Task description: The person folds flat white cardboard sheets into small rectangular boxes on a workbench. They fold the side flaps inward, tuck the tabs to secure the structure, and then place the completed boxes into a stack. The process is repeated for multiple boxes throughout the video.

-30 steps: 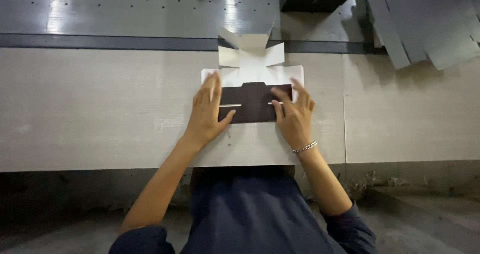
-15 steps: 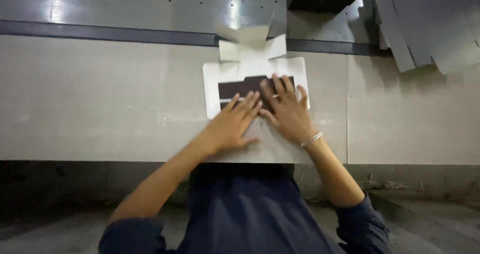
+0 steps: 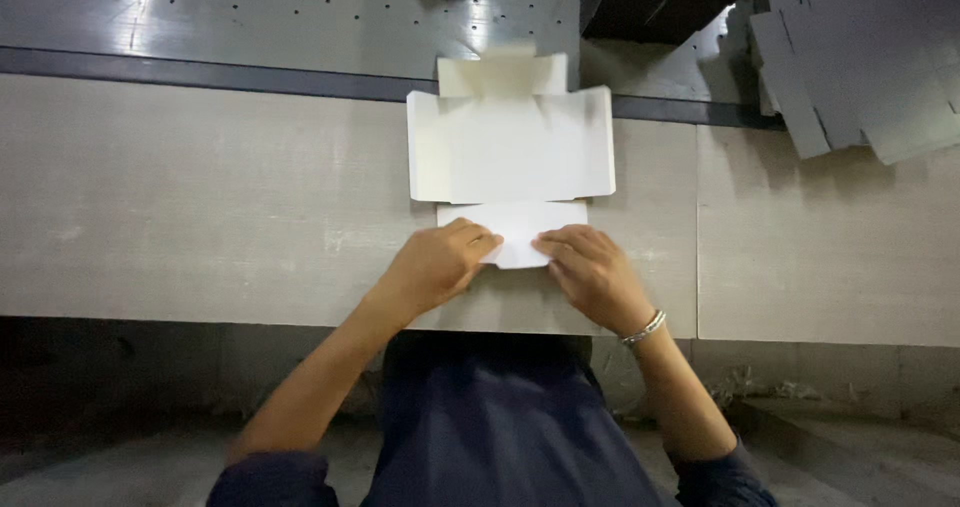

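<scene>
The white die-cut carton blank (image 3: 510, 147) lies flat on the pale workbench (image 3: 200, 197), inside face up, and serves as the landmark here.

Just below the blank's near edge and a little left of its middle, the left hand (image 3: 435, 267) rests palm down with fingers curled, their tips pressing on the near flap (image 3: 515, 229), a narrower white panel that juts toward the person. To the right of that, also just below the blank, the right hand (image 3: 592, 275) does the same, fingertips pinning the flap's right half; a silver bracelet (image 3: 643, 328) sits on its wrist. Neither hand encloses anything: both bear down on the flap, thumbs tucked so I cannot tell whether they hook under its edge.

By my reading, the step in hand is creasing this near flap along its fold line. Working it cleanly calls for even pressure from both sides, so the score bends straight and does not skew.

The blank is thin, matte paperboard, smooth and stiff, with a broad rectangular centre, narrow side wings and notched tabs at the far edge. The bench surface is a faintly grained, light board. Beyond the blank's far edge runs a grey perforated metal plate (image 3: 250, 12), glossy with reflections. Far to the right of the blank, a fanned stack of grey flat blanks (image 3: 860, 57) lies on the bench.
</scene>
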